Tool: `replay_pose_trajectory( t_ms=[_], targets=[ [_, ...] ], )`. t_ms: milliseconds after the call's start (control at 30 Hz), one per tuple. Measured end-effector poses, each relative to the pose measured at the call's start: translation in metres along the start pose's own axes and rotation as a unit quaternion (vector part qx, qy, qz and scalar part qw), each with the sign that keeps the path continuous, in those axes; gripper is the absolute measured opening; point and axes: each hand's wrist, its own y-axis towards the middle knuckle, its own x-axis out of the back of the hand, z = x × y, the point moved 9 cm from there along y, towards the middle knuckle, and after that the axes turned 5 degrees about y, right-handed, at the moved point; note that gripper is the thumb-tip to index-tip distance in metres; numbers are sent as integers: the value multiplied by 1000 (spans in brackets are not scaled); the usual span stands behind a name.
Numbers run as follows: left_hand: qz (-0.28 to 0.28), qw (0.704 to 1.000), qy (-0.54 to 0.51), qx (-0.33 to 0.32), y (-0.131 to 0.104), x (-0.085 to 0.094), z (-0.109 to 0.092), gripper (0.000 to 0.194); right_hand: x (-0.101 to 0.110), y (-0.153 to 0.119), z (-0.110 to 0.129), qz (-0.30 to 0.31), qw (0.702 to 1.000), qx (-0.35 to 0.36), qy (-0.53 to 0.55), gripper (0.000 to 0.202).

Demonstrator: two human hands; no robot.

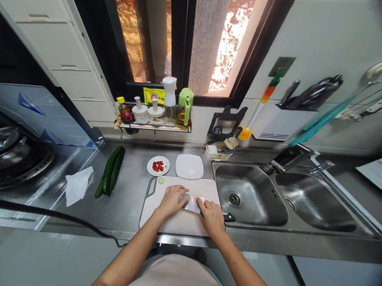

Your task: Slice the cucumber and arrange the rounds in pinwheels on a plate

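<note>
My left hand (173, 199) is over the cutting board (178, 225), its fingers bent and its thumb and fingertips closed around a small cucumber piece (186, 196). Beside that piece lies the wide, shiny blade of a kitchen knife (193, 204). My right hand (212, 216) is closed over the knife where blade and handle meet, and the black handle end sticks out past it toward the sink. The hand hides part of the knife. A thin cucumber slice (161, 181) rests at the board's upper left corner.
Behind the board stand a white plate with chopped red bits (158, 165) and a square white plate (189, 166). Two whole cucumbers (110, 172) and a white paper (78, 186) lie left. A double sink (251, 195) adjoins on the right; a condiment shelf (156, 126) hangs behind.
</note>
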Motion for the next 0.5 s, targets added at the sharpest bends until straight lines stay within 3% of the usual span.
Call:
replay_pose_trajectory(
  t_ms=[100,233,400,500],
  targets=[
    [36,999,-1,13,3,-7,1,30,2,0,2,0,1000,5,10,45],
    [27,999,-18,15,4,-5,-1,24,1,-3,2,0,1000,9,6,44],
    [-22,997,-63,43,5,-2,5,12,-4,-5,-3,5,1000,8,-13,44],
    [-82,982,-126,117,4,-1,33,16,-8,-7,-13,8,1000,-11,-16,45]
  ],
)
